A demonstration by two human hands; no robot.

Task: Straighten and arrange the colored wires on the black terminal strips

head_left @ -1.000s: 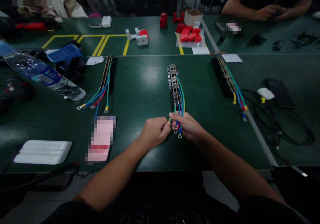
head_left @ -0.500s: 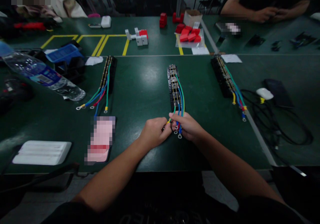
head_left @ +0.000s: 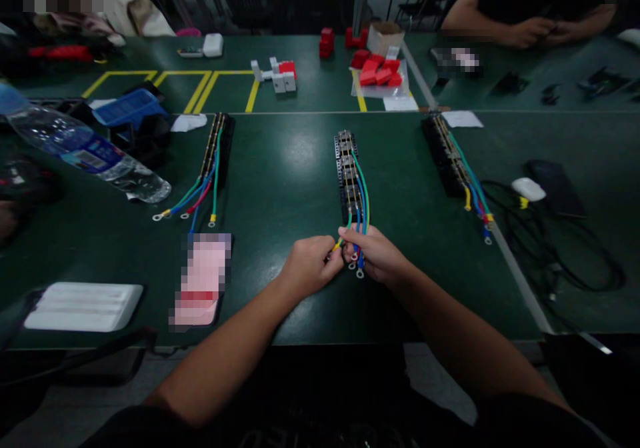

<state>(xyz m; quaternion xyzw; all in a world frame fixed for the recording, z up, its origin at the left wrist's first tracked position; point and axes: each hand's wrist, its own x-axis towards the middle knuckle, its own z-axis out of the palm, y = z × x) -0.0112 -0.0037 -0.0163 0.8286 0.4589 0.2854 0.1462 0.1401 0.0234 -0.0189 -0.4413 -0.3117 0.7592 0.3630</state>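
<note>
In front of me lies a long black terminal block (head_left: 347, 168) with green, blue and red wires running from it toward my body. My left hand (head_left: 309, 263) pinches the yellow-sleeved end of a green wire (head_left: 339, 243). Closed around the same wire and the bundle beside it is my right hand (head_left: 379, 253), its thumb lying across the green wire. Several ring terminals (head_left: 360, 273) with blue and red sleeves hang below the right fingers. Some fingertips of both hands are hidden behind the wires.
Two similar wired terminal blocks lie to the left (head_left: 218, 148) and right (head_left: 445, 155). A phone (head_left: 205, 278), a white box-shaped device (head_left: 85, 306) and a water bottle (head_left: 85, 145) are at left. Red parts (head_left: 377, 71) sit at the back. Another person's hands (head_left: 543, 33) are far right.
Both hands stay in nearly the same place, still on the wires. The ring ends below my right hand have shifted very slightly. At the far left edge, part of another hand has come into view.
</note>
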